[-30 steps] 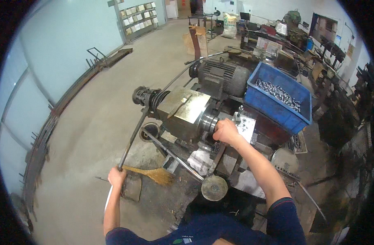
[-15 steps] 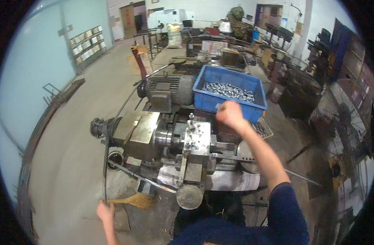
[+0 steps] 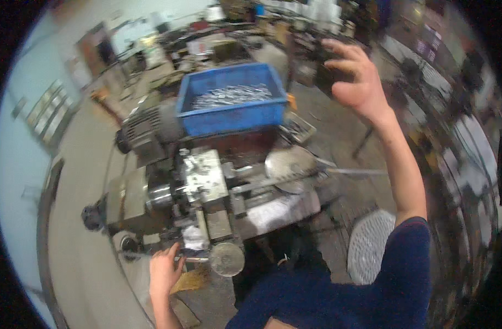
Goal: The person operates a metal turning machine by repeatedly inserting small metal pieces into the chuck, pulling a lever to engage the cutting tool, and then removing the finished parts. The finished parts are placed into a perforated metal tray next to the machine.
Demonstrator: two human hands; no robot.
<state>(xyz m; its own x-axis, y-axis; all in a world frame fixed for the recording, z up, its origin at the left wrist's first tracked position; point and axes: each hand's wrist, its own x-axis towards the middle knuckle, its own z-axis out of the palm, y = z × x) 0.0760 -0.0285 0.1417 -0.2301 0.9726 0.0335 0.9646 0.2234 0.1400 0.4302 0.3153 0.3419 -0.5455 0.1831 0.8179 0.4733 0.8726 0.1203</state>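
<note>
My right hand (image 3: 358, 82) is raised on the right, beyond the machine, with its fingers spread and nothing in it. At the machine's near left side, my left hand (image 3: 164, 272) is beside a metal lever rod (image 3: 196, 259), fingers reaching out and apart. Whether it touches the rod is hard to tell through blur. The rod runs to a round metal disc (image 3: 227, 259) at the front of a small lathe-like machine (image 3: 131, 200). A pale metal tool block (image 3: 205, 174) sits in the machine's middle. Behind it stands a blue plastic bin (image 3: 234, 116) holding many small shiny metal parts (image 3: 232, 96).
An electric motor (image 3: 147, 131) sits left of the bin. A second round plate (image 3: 289, 164) and a long bar (image 3: 355, 171) stick out right. A perforated stool seat (image 3: 371, 247) stands by my right elbow. A straw broom (image 3: 190, 281) lies below my left hand.
My right hand has moved from the bin's front edge out to the right, its fingers opening. My left hand has left the long upright rod and come to the lever. The view has turned right.
</note>
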